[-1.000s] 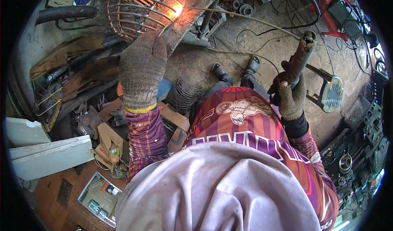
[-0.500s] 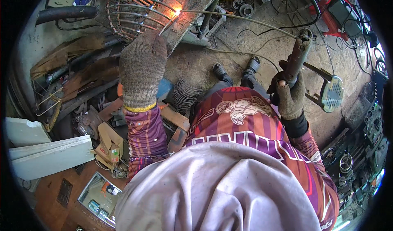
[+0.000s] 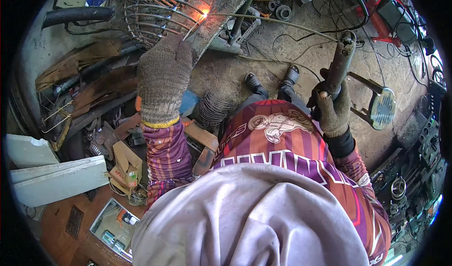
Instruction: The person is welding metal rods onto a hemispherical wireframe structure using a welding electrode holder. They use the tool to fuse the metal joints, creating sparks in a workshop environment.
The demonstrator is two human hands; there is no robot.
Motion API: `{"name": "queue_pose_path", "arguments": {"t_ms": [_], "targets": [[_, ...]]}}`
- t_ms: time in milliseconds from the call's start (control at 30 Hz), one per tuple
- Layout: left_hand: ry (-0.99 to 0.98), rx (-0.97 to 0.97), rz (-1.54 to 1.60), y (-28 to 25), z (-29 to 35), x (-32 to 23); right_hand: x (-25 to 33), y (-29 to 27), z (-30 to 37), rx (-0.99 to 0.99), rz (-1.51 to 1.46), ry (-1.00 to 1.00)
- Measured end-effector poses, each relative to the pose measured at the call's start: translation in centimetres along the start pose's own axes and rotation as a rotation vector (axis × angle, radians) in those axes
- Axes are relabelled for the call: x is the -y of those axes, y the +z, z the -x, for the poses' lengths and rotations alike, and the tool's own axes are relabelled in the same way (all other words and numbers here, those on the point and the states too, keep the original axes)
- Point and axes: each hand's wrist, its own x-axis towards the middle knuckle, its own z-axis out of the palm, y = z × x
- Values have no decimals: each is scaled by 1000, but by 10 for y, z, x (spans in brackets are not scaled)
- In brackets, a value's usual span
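My left hand [image 3: 165, 80], in a brown knitted glove, is closed at the edge of a metal worktable [image 3: 212, 30]. A thin metal rod [image 3: 190, 31] sticks out past its fingertips toward a bright orange glow [image 3: 204, 14]. Beside the glow lies a cage of curved metal rods [image 3: 155, 14]. My right hand [image 3: 333, 110], gloved too, is wrapped round a welding electrode holder [image 3: 340, 65]. From the holder's jaw a long welding rod [image 3: 278, 21] runs left, its far tip at the glow.
A slotted metal plate on two bars [image 3: 383, 108] stands right of my right hand. Coiled wire [image 3: 215, 110] lies near my feet. Cables cross the floor by a red-framed machine [image 3: 395, 18]. Scrap metal, a cardboard box [image 3: 126, 167] and white panels [image 3: 61, 181] crowd the left.
The electrode holder has shifted very slightly up and left, and the glow has moved a little with the rod's tip. My left hand stays in place.
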Motion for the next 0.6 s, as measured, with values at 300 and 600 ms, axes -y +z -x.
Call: {"name": "queue_pose_path", "arguments": {"t_ms": [300,600], "targets": [[3,25,-31,4,-1,3,-5,-1,-1,-4,7,10],[113,103,-152,-4,7,17,-13,0,-5,90,-67,17]]}}
